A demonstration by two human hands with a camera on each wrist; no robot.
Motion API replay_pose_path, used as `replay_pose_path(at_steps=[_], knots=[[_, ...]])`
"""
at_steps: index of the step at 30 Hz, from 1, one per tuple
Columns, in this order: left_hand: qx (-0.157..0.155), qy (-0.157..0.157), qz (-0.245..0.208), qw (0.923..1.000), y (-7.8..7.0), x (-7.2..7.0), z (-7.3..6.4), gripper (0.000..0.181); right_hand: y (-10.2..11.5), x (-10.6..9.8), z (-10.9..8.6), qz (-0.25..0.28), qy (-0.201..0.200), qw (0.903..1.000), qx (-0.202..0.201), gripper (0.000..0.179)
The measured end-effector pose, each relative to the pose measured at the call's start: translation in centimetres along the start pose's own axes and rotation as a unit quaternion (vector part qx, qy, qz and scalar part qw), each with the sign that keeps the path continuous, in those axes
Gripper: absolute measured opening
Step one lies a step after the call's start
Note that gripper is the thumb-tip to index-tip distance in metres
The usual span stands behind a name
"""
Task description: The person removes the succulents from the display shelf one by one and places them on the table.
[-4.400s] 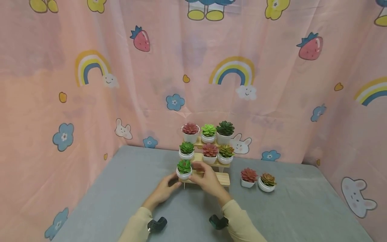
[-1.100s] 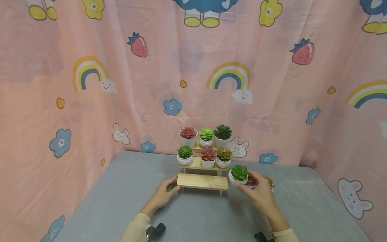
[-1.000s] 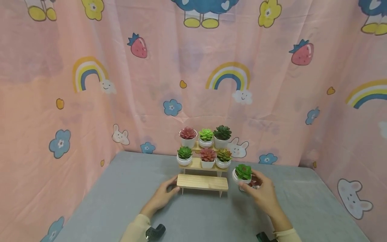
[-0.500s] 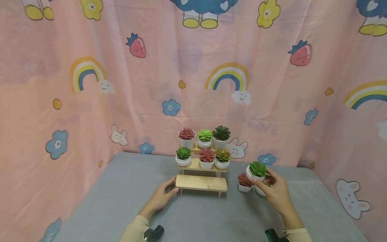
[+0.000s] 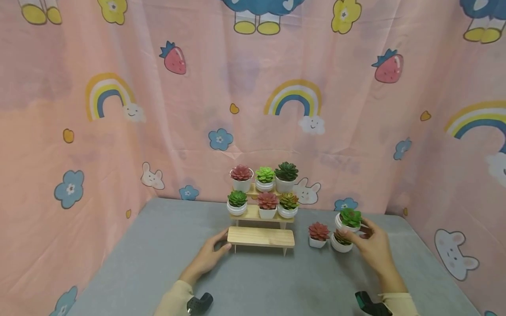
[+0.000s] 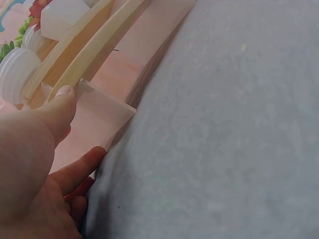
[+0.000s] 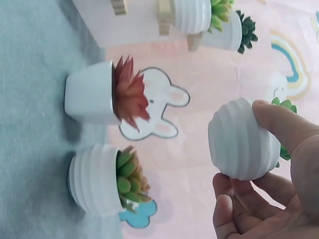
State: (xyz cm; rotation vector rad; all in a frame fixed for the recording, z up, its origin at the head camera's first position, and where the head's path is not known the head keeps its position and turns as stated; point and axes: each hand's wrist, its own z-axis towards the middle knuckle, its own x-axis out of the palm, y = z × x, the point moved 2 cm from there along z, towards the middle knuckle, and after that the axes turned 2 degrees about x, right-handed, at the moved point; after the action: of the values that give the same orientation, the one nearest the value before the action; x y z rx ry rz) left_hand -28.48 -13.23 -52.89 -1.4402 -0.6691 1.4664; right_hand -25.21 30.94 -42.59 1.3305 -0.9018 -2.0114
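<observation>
My right hand pinches a white ribbed pot with a green artificial succulent, thumb on one side and fingers on the other. In the right wrist view this ribbed pot is off the table. On the table below stand a second ribbed pot with a brownish-green succulent and a square pot with a red succulent. My left hand holds the left end of the front tier of a wooden stepped stand, its thumb at the board's end and a finger near the clear leg.
The middle tier carries a green, a red and a yellow-green succulent. Behind them on the top tier sit another red, a light green and a dark green one. A patterned pink curtain hangs behind the grey table.
The green succulent has left the front tier and travelled right in my right hand, past the red one to above the brownish-green one. My left hand stays at the stand's left end.
</observation>
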Motion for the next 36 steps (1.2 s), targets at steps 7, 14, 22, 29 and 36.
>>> replay_pose_path(at_steps=[7,14,22,29,36], knots=[[-0.003,-0.002,0.001,1.0,-0.2,-0.1,0.0,0.058,-1.1,-0.5,0.2,-0.001,-0.008,0.9999,0.014,0.069],[-0.002,-0.002,-0.007,1.0,0.0,-0.2,-0.2,0.059,-2.4,-0.5,0.4,0.021,-0.019,0.9992,0.029,0.075],[0.01,0.001,-0.003,0.9999,-0.2,-0.2,-0.1,0.059,-3.9,-1.1,0.7,0.002,-0.028,0.9983,0.051,0.074],[0.006,-0.001,0.004,1.0,0.2,-0.1,-0.2,0.058,-5.1,-1.2,0.7,0.008,-0.037,0.9957,0.085,0.074],[0.009,-0.003,0.003,0.9999,0.1,-0.1,0.0,0.057,-6.2,-1.3,1.1,-0.015,-0.034,0.9914,0.126,0.075]])
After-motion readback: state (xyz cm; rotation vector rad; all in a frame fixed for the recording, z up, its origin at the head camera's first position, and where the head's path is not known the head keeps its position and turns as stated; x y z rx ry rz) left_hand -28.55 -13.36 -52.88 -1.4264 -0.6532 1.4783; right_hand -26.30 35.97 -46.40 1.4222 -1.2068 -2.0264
